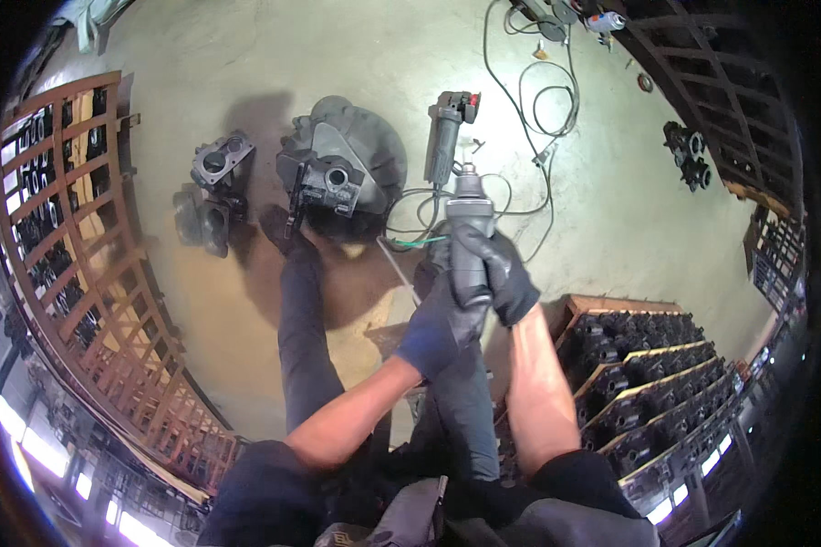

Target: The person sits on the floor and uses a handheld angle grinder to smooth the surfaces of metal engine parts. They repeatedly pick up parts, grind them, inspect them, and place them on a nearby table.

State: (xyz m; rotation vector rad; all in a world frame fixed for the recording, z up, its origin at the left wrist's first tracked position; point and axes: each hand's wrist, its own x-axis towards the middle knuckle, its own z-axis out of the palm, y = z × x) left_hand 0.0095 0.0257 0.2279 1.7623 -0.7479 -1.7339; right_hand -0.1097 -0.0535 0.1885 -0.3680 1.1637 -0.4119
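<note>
A grey die grinder (470, 211) points away from me, its narrow metal nose at the far end. My right hand (509, 278), in a dark glove, is closed round the middle of its body. Lower down, my gloved left hand (436, 326) wraps the rear part, and the hand hides much of that end. To the left, a dark metal casting (330, 185) with a round bore rests on a rounded black support (383, 146). Beyond the held tool, a second grinder (443, 141) with a cord lies on the floor.
More castings (221, 162) stand on the floor at the left. A brown slatted crate (59, 196) lines the left side. Rows of dark castings fill a pallet (625, 304) at the lower right. Cables (549, 173) loop over the floor beyond my hands, and a dark rack (711, 73) stands far right.
</note>
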